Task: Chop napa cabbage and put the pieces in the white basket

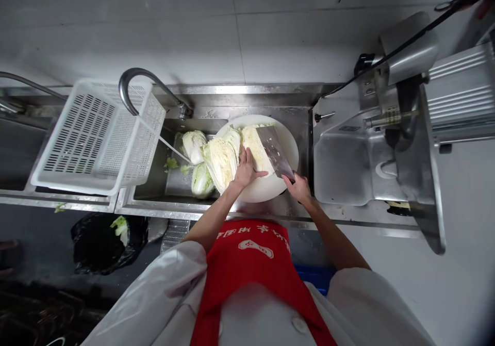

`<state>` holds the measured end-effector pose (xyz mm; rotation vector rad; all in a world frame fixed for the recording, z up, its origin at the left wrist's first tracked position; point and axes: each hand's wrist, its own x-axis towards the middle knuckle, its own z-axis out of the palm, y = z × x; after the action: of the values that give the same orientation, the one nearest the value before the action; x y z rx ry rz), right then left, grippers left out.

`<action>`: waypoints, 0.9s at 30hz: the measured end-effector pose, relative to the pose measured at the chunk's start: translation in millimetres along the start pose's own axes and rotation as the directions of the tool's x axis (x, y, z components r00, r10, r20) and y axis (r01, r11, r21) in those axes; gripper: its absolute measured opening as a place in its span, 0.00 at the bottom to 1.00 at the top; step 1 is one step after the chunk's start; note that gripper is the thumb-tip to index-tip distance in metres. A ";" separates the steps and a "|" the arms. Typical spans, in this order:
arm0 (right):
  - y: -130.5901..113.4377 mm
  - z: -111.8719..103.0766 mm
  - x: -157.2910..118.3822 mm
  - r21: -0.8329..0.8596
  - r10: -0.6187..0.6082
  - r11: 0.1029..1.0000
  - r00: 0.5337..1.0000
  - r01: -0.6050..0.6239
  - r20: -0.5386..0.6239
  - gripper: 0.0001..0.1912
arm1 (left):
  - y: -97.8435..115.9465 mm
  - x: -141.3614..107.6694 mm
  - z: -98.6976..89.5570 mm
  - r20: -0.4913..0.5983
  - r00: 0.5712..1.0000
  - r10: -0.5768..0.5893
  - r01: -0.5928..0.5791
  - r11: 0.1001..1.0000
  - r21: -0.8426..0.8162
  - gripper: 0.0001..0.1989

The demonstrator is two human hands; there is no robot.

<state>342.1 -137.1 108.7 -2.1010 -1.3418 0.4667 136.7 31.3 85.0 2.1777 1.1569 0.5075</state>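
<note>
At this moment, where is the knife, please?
In the head view, just right of centre, the knife is in the right hand, over the round white board, beside the cabbage under the left hand.

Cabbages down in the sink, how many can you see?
2. One cabbage is nearer the wall; the other cabbage is nearer the red apron. More may be hidden under the round white board.

You have a white, rectangular, slotted plastic basket (98, 132) in view, and at its back right corner you see a curved grey metal faucet (124, 85). Below the basket, you find an open, crinkled black plastic bag (136, 243). Well to the basket's right stands your silver metal slicing machine (417, 155); behind the basket, a pale grey tiled wall (193, 36).
</note>
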 end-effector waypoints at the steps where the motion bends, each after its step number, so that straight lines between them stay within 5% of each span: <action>1: 0.6 0.3 0.7 -0.015 -0.005 1.000 0.999 0.006 0.032 0.18 | -0.3 0.3 0.0 0.008 1.000 -0.005 0.005 1.000 0.003 0.71; 12: 11.8 3.8 3.1 -0.062 -0.023 0.998 0.998 0.027 0.063 0.21 | -1.9 0.2 1.6 0.048 0.998 -0.036 0.035 0.999 0.030 0.73; 21: -20.2 32.7 26.8 -0.024 0.059 0.998 0.997 -0.057 0.049 0.22 | -5.4 -0.4 2.7 0.044 0.999 0.005 -0.005 1.000 -0.002 0.71; 27: 6.0 18.7 11.2 0.089 0.009 0.996 0.991 -0.021 0.130 0.24 | -9.3 0.9 -0.3 0.064 0.998 0.009 -0.009 1.000 0.000 0.72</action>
<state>340.3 -123.4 90.8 -2.0378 -1.3516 0.6676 131.4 36.2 79.0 2.1847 1.1134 0.4386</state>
